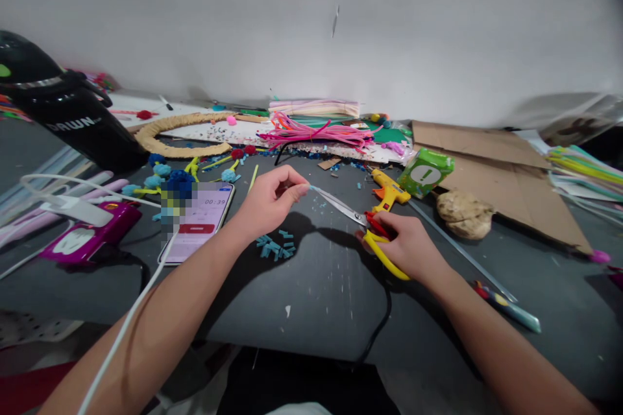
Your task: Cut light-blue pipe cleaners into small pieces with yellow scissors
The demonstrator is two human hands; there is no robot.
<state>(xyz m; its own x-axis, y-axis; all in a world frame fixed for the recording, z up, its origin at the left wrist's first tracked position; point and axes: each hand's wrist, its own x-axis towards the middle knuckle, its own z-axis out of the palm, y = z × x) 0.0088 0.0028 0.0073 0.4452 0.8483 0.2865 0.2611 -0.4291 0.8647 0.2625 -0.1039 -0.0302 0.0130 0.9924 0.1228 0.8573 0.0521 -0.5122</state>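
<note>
My left hand is closed in a pinch on a small light-blue piece, whose end just shows past the fingertips. The tips of a pair of scissors meet that end. Red and yellow handles of the scissors are gripped in my right hand, and the blades look nearly closed. On the grey table below my left hand lies a loose pile of short blue cut pieces, with finer blue bits scattered under the blades.
Left of my forearm are a phone, a purple power adapter with white cables, and a black bottle. Rightward sit a yellow glue gun, a green box and cardboard. Pink pipe cleaners lie behind.
</note>
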